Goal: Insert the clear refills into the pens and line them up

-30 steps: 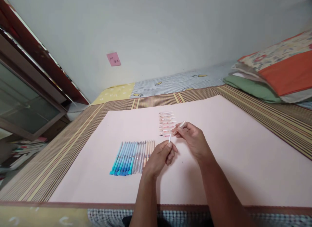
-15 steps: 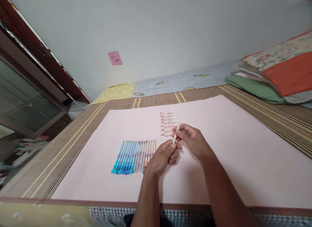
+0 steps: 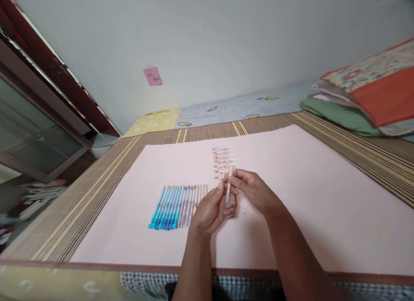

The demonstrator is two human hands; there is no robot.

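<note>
A slim white pen point(image 3: 228, 190) stands nearly upright between my two hands, above the pale pink sheet. My left hand point(image 3: 211, 208) curls its fingers around the lower part, with the thumb near the middle of the barrel. Thumb and fingers of my right hand point(image 3: 256, 189) pinch the pen's upper end. Just beyond my hands lies a column of thin pen refills point(image 3: 222, 157) with dark tips pointing left; my fingers hide its near end. Left of my left hand, a row of blue pens point(image 3: 166, 206), clear pens point(image 3: 186, 206) and peach pens point(image 3: 202, 192) lies side by side.
The pink sheet point(image 3: 307, 193) covers much of a striped mat point(image 3: 106, 180). Folded cloths and a cushion point(image 3: 384, 98) are piled at the right. A pink note point(image 3: 152, 76) is stuck to the wall behind. A glass-fronted cabinet point(image 3: 32, 128) stands at the left.
The white pen has turned more upright and moved slightly left. More of its lower part shows, as my left fingers have shifted along it. My right hand has moved down a little.
</note>
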